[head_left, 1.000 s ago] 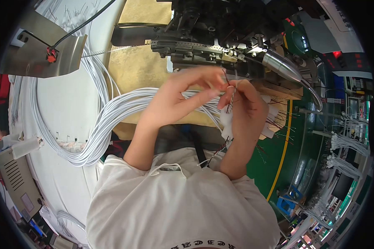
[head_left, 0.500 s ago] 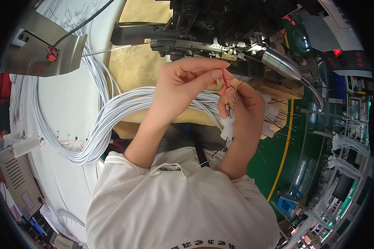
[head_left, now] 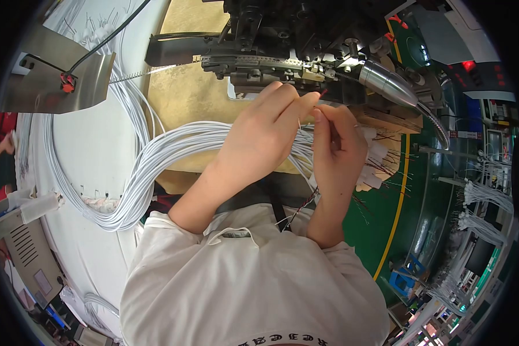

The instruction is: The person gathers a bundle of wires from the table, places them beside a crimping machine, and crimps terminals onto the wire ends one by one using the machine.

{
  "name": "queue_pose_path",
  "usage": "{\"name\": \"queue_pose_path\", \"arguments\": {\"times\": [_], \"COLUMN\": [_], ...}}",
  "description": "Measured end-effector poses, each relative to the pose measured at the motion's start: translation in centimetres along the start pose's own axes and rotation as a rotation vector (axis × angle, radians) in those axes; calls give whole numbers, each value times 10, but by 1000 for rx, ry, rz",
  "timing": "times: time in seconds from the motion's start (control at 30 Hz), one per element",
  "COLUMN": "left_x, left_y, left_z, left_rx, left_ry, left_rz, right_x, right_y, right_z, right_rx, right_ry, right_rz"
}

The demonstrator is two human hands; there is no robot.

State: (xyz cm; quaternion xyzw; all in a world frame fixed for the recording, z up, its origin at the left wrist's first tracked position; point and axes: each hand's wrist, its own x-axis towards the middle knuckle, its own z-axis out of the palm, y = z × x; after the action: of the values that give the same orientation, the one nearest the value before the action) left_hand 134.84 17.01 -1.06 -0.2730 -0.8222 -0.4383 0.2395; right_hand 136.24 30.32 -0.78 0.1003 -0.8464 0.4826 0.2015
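Head view: the left hand (head_left: 262, 130) has thumb and forefinger closed together on a thin red wire (head_left: 323, 92), whose tip shows just beyond them, at the near side of the dark machine (head_left: 294, 37). The right hand (head_left: 341, 141) has its thumb and forefinger nearly meeting just beside it; what they pinch is too small to tell. Judged risk: so short a visible tip gives little grip, and uneven pull between the hands could bend it or let it slip. Fingertips lie near the machine's working parts, so a forward drift or unexpected motion there could nip them. The twisted wires (head_left: 301, 209) hang near the right forearm and could snag on the shirt (head_left: 254, 282). The white cables (head_left: 173, 144), to the left and beneath the left hand, could drag if the wrist catches them. Loose wire ends to the right could tangle.
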Motion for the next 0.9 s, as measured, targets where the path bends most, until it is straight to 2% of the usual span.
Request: {"name": "queue_pose_path", "arguments": {"times": [0.1, 0.2, 0.3, 0.33, 0.43, 0.53, 0.63, 0.73, 0.9], "left_x": [-3, 0, -2, -7, -15, -19, -27, -29, -29], "left_y": [-6, -9, -7, -9, -18, -24, -37, -44, -45], "left_z": [5, 9, 0, 2, 6, 9, 16, 22, 22], "left_rx": [6, -56, -268, -457, -785, -912, -998, -1036, -1021], "left_ry": [-38, 134, 59, 39, -83, -148, -263, -338, -385], "left_rz": [2, -67, -135, -162, -176, -176, -292, -294, -321], "right_x": [3, 7, 11, 11, 13, 18, 20, 19, 19], "right_y": [1, 6, 16, 18, 18, 20, 17, 18, 22], "right_z": [3, 9, 13, 14, 16, 12, 13, 14, 17], "right_rx": [-84, -42, 29, 53, 221, 342, 422, 416, 366], "right_ry": [7, 47, 71, 73, 69, 19, 34, 84, 69], "right_rz": [-50, -29, -8, -3, 219, 334, 363, 315, 357]}}
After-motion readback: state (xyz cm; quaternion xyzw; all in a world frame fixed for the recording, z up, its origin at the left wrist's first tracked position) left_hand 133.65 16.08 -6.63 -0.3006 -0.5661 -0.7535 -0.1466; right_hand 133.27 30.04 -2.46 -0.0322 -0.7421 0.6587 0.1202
